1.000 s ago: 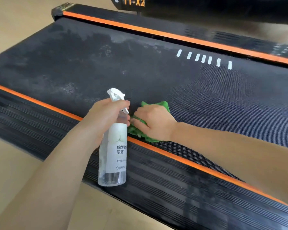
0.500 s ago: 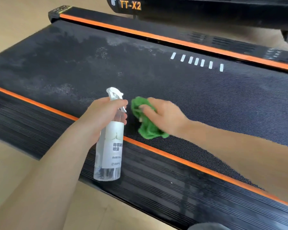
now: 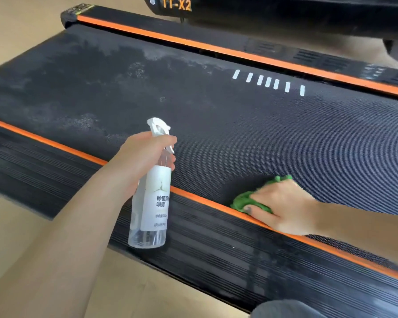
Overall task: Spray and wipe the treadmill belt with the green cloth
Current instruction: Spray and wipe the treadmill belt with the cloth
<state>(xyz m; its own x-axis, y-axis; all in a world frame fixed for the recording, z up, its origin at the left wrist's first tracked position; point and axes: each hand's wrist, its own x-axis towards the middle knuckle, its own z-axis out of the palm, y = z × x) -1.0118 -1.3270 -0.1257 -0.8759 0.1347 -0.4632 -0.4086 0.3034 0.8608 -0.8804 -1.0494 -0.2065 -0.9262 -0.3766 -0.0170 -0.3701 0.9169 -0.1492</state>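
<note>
1. The green cloth [image 3: 246, 200] lies bunched on the near edge of the treadmill belt [image 3: 251, 134], touching the near orange trim strip [image 3: 193, 196], to the right of the spray bottle [image 3: 151, 203].
2. The right hand [image 3: 283, 207] presses down on the cloth; its fingers [image 3: 259, 211] are curled over the wad and the thumb pins its near side, so most of the cloth is hidden beneath the palm. The hand is a little blurred.
3. The left hand [image 3: 145, 159] holds the bottle by its neck, fingers wrapped round it just under the white trigger head [image 3: 157, 127]; I cannot tell whether a finger rests on the trigger.
4. The bottle stands nearly upright in the air over the ribbed side rail [image 3: 216, 249], its long axis vertical with the top tipped slightly far. The nozzle points far and left, toward the belt.
5. Handling, as a judgement: the cloth is soft and limp, so it will fold and slide with the palm and is best held as a wad under a flat press. The bottle looks like light, clear plastic with only a little liquid at the bottom; the neck is the secure place to hold it.
6. The belt's long axis runs left to right. Its far-left part shows pale, patchy marks, while the stretch near the cloth looks evenly dark.
</note>
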